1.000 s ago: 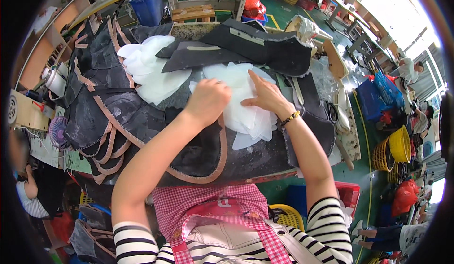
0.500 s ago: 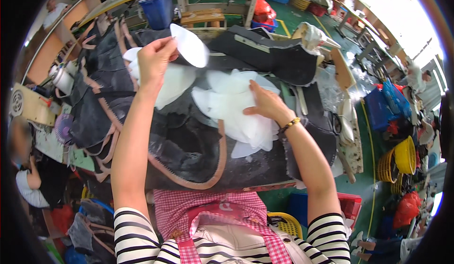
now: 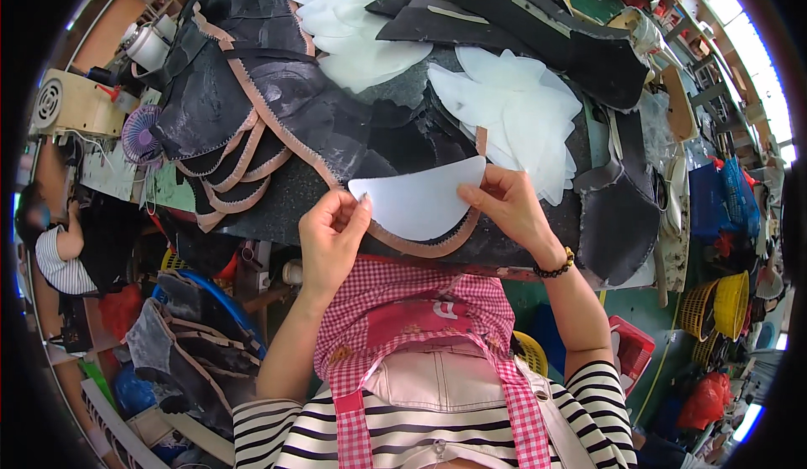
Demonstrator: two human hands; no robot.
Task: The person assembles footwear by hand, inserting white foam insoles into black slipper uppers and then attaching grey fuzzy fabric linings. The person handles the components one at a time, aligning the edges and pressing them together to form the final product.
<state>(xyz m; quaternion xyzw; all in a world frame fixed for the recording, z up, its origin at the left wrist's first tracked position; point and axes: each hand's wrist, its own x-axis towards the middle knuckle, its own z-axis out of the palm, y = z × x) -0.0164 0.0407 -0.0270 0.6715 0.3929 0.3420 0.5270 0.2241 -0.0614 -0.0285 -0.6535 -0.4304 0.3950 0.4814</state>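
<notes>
In the head view, the left hand (image 3: 332, 232) is pinching the left corner of a white curved piece (image 3: 420, 200), and the right hand (image 3: 511, 207) is pinching its right corner. The piece is hanging over the near part of a black panel (image 3: 402, 145) with tan edging. Farther away, two white piles are lying: a left pile (image 3: 357, 36) and a right pile (image 3: 514, 116).

— Where's the bare left hand (image 3: 330, 232)?
— Down from eleven o'clock, at the nine-o'clock end of a thin white half-moon sheet (image 3: 422, 202).
— And the bare right hand (image 3: 509, 206)?
— Off the layered white pile (image 3: 517, 116), pinching the three-o'clock end.
</notes>
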